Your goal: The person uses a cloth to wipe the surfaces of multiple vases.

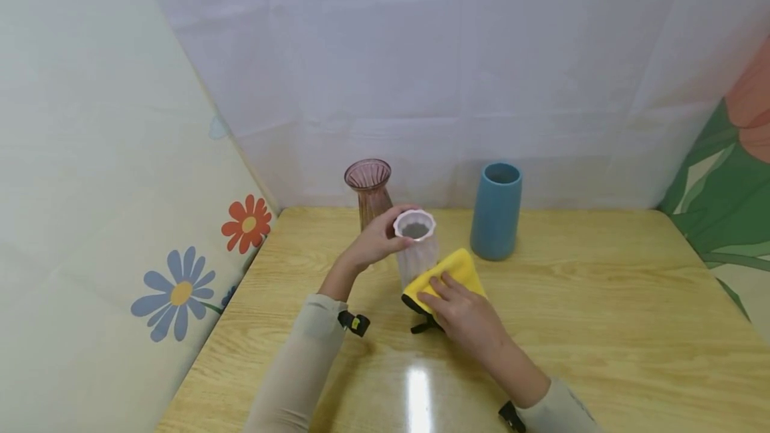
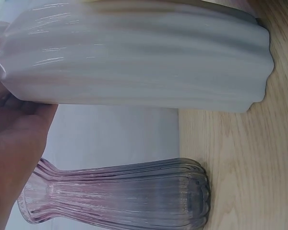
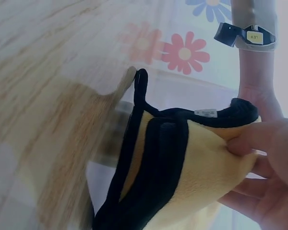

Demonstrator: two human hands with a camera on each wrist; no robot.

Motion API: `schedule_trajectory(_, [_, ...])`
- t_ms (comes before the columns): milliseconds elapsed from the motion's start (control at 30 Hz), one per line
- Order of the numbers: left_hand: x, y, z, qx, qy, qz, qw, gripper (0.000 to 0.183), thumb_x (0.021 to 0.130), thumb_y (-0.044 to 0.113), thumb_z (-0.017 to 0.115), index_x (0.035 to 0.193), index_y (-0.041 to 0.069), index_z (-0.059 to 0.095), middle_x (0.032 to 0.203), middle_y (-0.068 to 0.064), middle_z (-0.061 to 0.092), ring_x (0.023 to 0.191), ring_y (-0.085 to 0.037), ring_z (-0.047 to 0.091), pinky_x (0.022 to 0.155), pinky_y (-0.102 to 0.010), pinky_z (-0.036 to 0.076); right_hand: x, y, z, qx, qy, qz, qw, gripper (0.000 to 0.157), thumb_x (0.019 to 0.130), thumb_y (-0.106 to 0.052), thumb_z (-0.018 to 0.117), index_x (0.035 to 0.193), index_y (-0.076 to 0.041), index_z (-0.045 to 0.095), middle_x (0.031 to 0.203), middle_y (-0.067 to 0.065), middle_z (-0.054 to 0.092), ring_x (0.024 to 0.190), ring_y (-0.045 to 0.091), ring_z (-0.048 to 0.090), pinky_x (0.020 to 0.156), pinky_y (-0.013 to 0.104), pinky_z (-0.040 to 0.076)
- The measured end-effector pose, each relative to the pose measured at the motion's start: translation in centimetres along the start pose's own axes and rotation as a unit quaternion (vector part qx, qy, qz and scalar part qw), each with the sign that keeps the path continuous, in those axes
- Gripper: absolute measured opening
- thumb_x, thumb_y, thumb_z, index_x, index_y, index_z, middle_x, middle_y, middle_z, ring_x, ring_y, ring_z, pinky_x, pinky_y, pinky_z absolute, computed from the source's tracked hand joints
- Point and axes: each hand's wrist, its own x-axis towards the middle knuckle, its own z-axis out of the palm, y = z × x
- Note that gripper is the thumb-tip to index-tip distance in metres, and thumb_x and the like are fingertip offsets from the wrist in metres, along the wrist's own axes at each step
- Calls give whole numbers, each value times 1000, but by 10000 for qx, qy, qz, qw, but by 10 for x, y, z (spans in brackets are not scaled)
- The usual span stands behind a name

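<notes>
Honestly, with the left hand (image 1: pixel 377 240) curled round the top of the white vase (image 1: pixel 419 256) and the right hand (image 1: pixel 464 314) pinching the yellow cloth (image 1: pixel 462 270) at its 4-to-5 o'clock, pushing too hard could probably knock it into the pink glass vase (image 1: pixel 374 207) at 10-to-11.

In the head view, the yellow cloth (image 1: pixel 462 267) and right hand (image 1: pixel 472 319) hide the foot of the white vase (image 1: pixel 418 260), while the left hand (image 1: pixel 377 240) covers much of the pink glass vase (image 1: pixel 373 203). The left wrist view crops the white vase at the top and the pink one at the bottom. Seen from the right wrist, the cloth runs off below, and its label (image 3: pixel 205 113) seems printed but is too small to read.
</notes>
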Motion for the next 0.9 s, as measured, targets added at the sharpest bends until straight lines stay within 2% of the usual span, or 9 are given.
schedule_trajectory(100, [0, -3, -1, -74, -67, 39, 9999, 64, 89, 16, 74, 144, -1, 47, 128, -22, 57, 109, -20, 58, 88, -33, 52, -1, -1, 0, 17, -237, 74, 9997, 41, 73, -3, 88, 111, -15, 76, 116, 18, 73, 106, 42, 70, 77, 45, 61])
schedule_trajectory(200, [1, -5, -3, -135, -168, 84, 9997, 80, 86, 41, 80, 145, -2, 47, 129, -22, 57, 110, -19, 58, 89, -33, 52, -2, -2, 0, 43, -453, 111, 9989, 38, 75, -4, 86, 110, -15, 77, 117, 18, 73, 107, 42, 69, 76, 45, 61])
schedule_trajectory(267, [2, -6, -5, -157, -248, 73, 9995, 88, 84, 50, 80, 146, -2, 46, 130, -22, 57, 110, -19, 58, 90, -34, 52, -2, -2, 0, 28, -579, 120, 9982, 36, 77, -5, 85, 110, -16, 77, 118, 17, 73, 107, 40, 70, 75, 45, 61])
schedule_trajectory(433, [2, -6, -8, -426, -478, 40, 9979, 88, 86, 46, 78, 152, 2, 39, 140, -22, 53, 118, -20, 57, 95, -35, 51, -4, 0, -12, 30, -658, 83, 9978, 36, 78, -7, 84, 112, -18, 77, 118, 15, 73, 107, 35, 71, 71, 43, 61])
schedule_trajectory(567, [-4, -7, -5, -749, -425, 242, 9960, 96, 85, 49, 79, 156, 4, 33, 152, -21, 44, 125, -20, 53, 99, -31, 50, -3, 4, -28, 203, -120, -77, 9997, 43, 75, -3, 84, 115, -15, 76, 119, 16, 73, 107, 34, 71, 76, 43, 61])
schedule_trajectory(633, [-8, -6, -2, -803, -258, 301, 9960, 89, 89, 37, 79, 156, 3, 32, 152, -20, 43, 125, -21, 53, 99, -30, 50, 0, 7, -36, 187, 224, -161, 9994, 44, 76, -1, 82, 117, -13, 75, 121, 17, 71, 109, 34, 70, 82, 43, 60])
schedule_trajectory(667, [-9, -4, 0, -790, -158, 317, 9962, 85, 90, 29, 79, 156, 3, 32, 152, -19, 43, 125, -23, 53, 99, -30, 50, 2, 9, -40, 163, 369, -186, 9990, 43, 77, 0, 80, 118, -13, 74, 123, 17, 71, 111, 35, 69, 83, 44, 59])
schedule_trajectory(800, [-11, 3, 8, -557, 237, 256, 9978, 78, 90, 10, 77, 154, 2, 33, 149, -16, 47, 123, -27, 55, 99, -31, 50, 10, 18, -49, -69, 829, -274, 9962, 25, 104, -9, 55, 122, -12, 72, 127, 17, 68, 116, 35, 67, 85, 44, 59])
schedule_trajectory(900, [-10, 6, 13, -288, 455, 111, 9985, 75, 89, 8, 77, 152, 4, 36, 146, -13, 50, 122, -27, 56, 97, -33, 51, 16, 24, -48, -232, 981, -374, 9942, 39, 111, -21, 37, 123, -11, 72, 128, 17, 68, 117, 34, 67, 84, 44, 59])
